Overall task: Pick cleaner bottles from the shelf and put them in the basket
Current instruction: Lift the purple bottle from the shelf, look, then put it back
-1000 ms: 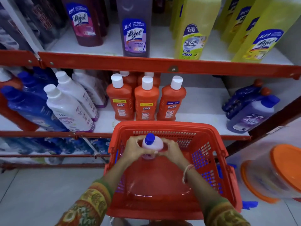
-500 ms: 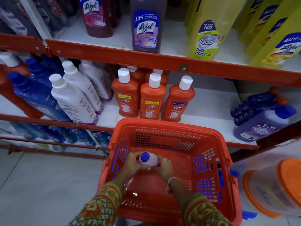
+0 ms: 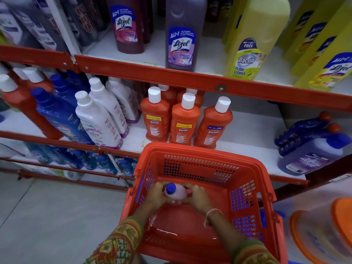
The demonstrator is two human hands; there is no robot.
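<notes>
**Two-handed placement of a cleaner bottle in the basket**

We see a pale lilac cleaner bottle (image 3: 176, 191) with a blue cap (image 3: 170, 188), held low inside the red basket (image 3: 202, 149), towards its near-left part. Whether its base touches the basket floor we cannot tell. The left hand (image 3: 155, 195) and the right hand (image 3: 198, 197) wrap it from opposite sides, fingers curled and pressed against the body just under the cap.

We judge the bottle to be a stiff moulded plastic container, full of liquid and therefore fairly heavy for its size; the smooth wall is likely slippery, which suits the two-sided hold at the shoulder, where the body narrows. The cap looks closed, so leakage seems unlikely. It is not fragile, yet it may topple once released, since the glossy basket floor offers little grip and nothing stands beside it for support.

The basket is rigid, with perforated walls, and otherwise looks empty. Just beyond its far rim runs the middle shelf (image 3: 247, 130), a white board edged in red, bearing three orange bottles (image 3: 183, 121) in the front row, white bottles (image 3: 97, 122) and blue bottles (image 3: 61, 119) to the left, and a lilac bottle lying on its side (image 3: 312, 159) to the right. Tall bottles stand on the shelf above. The floor (image 3: 47, 216) is grey tile
</notes>
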